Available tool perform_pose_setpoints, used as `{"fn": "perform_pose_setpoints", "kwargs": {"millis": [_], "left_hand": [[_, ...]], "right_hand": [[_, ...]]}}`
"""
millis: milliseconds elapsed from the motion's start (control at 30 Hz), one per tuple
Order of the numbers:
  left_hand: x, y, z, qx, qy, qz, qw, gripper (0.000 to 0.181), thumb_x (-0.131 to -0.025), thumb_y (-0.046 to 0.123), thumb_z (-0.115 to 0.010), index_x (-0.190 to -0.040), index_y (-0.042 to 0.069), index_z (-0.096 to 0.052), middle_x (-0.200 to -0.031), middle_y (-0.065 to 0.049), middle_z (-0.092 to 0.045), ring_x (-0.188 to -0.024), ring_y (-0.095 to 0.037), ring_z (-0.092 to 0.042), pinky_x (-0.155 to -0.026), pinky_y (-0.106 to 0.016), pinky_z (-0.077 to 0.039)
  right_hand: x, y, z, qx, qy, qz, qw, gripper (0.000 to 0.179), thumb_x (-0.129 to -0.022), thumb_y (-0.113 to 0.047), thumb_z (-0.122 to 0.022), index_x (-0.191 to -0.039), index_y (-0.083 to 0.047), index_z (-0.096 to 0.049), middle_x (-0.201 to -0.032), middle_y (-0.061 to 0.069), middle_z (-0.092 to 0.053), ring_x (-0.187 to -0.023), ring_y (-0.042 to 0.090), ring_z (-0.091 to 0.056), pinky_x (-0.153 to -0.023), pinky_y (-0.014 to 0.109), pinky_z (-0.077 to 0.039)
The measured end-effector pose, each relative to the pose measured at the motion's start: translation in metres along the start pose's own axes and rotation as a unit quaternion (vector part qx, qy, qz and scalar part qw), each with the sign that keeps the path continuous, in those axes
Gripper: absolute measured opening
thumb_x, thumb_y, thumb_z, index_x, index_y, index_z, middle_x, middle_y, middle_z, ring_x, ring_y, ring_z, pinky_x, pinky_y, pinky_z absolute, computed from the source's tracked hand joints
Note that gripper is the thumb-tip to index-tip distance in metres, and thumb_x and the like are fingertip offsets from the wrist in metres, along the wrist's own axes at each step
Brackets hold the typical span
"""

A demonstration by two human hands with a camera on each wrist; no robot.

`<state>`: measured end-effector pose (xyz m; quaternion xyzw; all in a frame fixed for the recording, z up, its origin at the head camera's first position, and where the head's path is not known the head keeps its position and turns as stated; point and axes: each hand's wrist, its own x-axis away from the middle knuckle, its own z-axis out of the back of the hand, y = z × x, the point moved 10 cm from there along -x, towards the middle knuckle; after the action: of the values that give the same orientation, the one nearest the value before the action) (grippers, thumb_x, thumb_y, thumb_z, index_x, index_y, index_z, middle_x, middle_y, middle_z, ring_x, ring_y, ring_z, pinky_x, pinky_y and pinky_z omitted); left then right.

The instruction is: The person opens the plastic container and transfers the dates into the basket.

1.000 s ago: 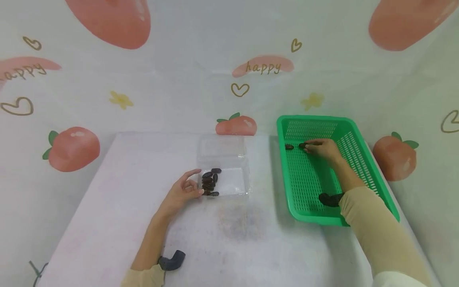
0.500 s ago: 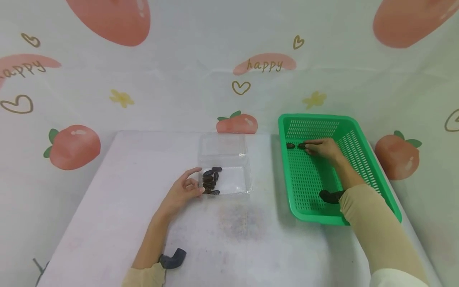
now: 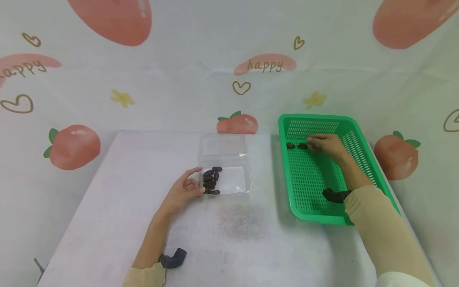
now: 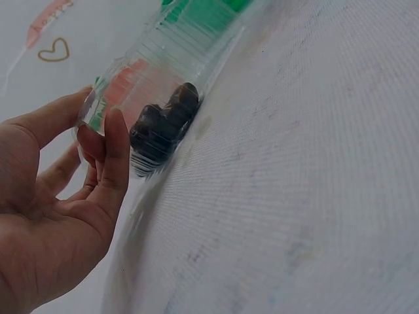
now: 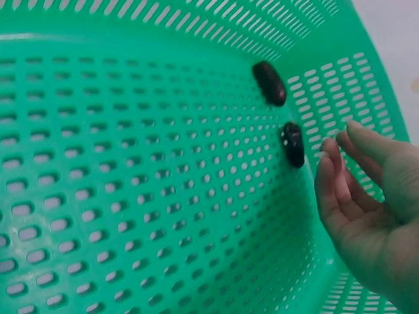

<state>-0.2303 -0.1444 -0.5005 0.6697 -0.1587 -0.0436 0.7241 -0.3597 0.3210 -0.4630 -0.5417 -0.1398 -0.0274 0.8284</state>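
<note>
My left hand (image 3: pixel 182 194) grips the left end of a clear plastic clamshell box (image 3: pixel 234 180), thumb at the near corner and forefinger at the far one. Several dark brown, oval dates (image 3: pixel 208 179) are heaped at that end of the box. To the right, inside a green basket (image 3: pixel 285 171), my right hand (image 3: pixel 329 146) hovers near the far end with fingers loosely bent and nothing between them. Just left of its fingertips lies one date (image 5: pixel 293 144) on the basket floor. A second date (image 5: pixel 269 83) rests beside it, closer to the basket's left wall.
The box's lid (image 3: pixel 223 144) is folded back toward the wall. A white cloth with printed fruit (image 3: pixel 236 124) hangs behind the table (image 3: pixel 143 171). Dark wrist mounts (image 3: pixel 173 258) stick out from both forearms, the right one over the basket.
My right hand has let go of a date in the basket and moved slightly right and away from it. The left hand has stayed on the box.
</note>
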Motion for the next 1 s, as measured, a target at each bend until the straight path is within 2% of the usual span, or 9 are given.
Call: {"fn": "perform_pose_setpoints", "kwargs": {"millis": [233,433,700,867,1000], "left_hand": [[0.0,0.001,-0.001,-0.003,-0.003,-0.003,1.0,0.071,-0.09,0.009,-0.074,-0.151,0.014,-0.038,-0.089,-0.007,-0.053,-0.085,-0.027,-0.065,-0.081,-0.035,-0.057],[-0.001,-0.001,0.0,-0.002,-0.003,-0.002,1.0,0.071,-0.09,0.009,-0.074,-0.151,0.013,-0.038,-0.088,-0.007,-0.053,-0.085,-0.028,-0.066,-0.081,-0.034,-0.057],[-0.001,0.0,-0.001,0.019,-0.003,-0.004,0.9998,0.073,-0.089,0.008,-0.074,-0.151,0.013,-0.038,-0.088,-0.006,-0.053,-0.083,-0.026,-0.065,-0.081,-0.038,-0.057],[-0.001,-0.001,-0.001,0.026,-0.004,-0.003,0.9996,0.071,-0.089,0.007,-0.074,-0.151,0.015,-0.038,-0.088,-0.007,-0.052,-0.084,-0.026,-0.065,-0.081,-0.039,-0.058],[-0.001,-0.001,-0.001,0.027,-0.005,-0.005,0.9996,0.071,-0.089,0.007,-0.074,-0.151,0.015,-0.038,-0.087,-0.007,-0.052,-0.083,-0.027,-0.065,-0.081,-0.038,-0.057]], "right_hand": [[0.002,-0.021,-0.014,-0.05,-0.029,0.018,0.9982,0.061,-0.101,-0.03,-0.058,-0.147,0.005,-0.039,-0.122,0.005,-0.063,-0.104,0.006,-0.064,-0.1,0.033,-0.05],[0.007,-0.044,-0.029,-0.093,-0.033,0.032,0.9946,0.059,-0.101,-0.026,-0.059,-0.147,0.006,-0.039,-0.121,0.003,-0.061,-0.107,0.012,-0.063,-0.101,0.032,-0.048],[0.013,-0.079,-0.051,-0.135,-0.036,0.07,0.9877,0.052,-0.1,-0.026,-0.06,-0.141,0.005,-0.048,-0.128,0.013,-0.059,-0.112,0.024,-0.06,-0.099,0.036,-0.05],[0.021,-0.106,-0.073,-0.154,-0.057,0.085,0.9828,0.045,-0.101,-0.024,-0.06,-0.137,0.001,-0.054,-0.125,0.009,-0.06,-0.11,0.024,-0.059,-0.098,0.034,-0.051],[0.025,-0.122,-0.092,-0.156,-0.066,0.091,0.9812,0.037,-0.099,-0.023,-0.062,-0.131,-0.003,-0.06,-0.123,0.012,-0.06,-0.107,0.024,-0.06,-0.095,0.032,-0.052]]}}
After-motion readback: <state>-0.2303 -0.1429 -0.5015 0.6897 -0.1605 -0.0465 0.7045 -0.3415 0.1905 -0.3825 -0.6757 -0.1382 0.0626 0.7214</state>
